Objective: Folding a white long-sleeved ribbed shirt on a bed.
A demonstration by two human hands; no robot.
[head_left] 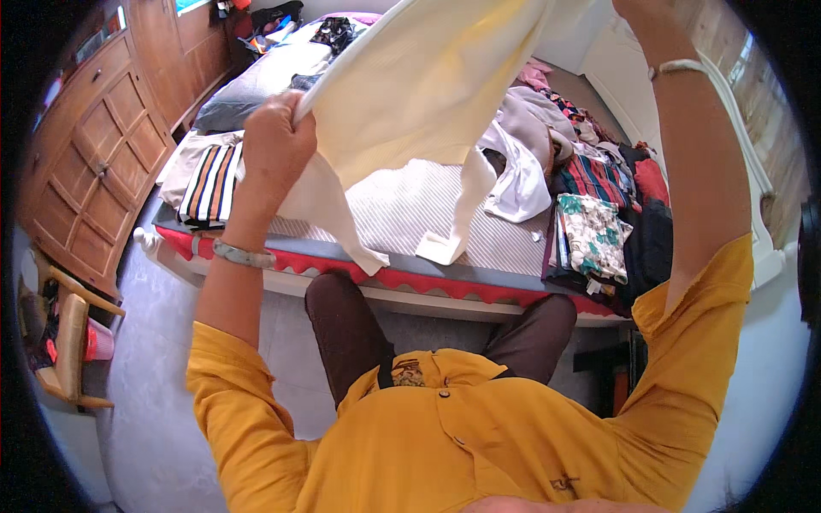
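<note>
A cream long-sleeved top [410, 94] hangs spread in the air over the bed, its two cuffed sleeves dangling toward the mattress. My left hand [280, 150] is closed round one edge of it, fingers curled into a fist. Raised at the upper right, my right hand [641, 8] is partly cut off by the picture's edge. The cloth stretches up toward its fingers, which look closed on the opposite edge. Below the top lies a striped pale bed sheet [398, 205], and a white garment [522, 184] lies crumpled on the bed to the right.
Folded clothes with a striped one [209, 184] on top sit at the bed's left corner. On the right are stacked clothes, including a white-and-green patterned garment [590, 235]. A wooden cabinet [98, 162] and a small wooden chair [68, 342] stand at the left.
</note>
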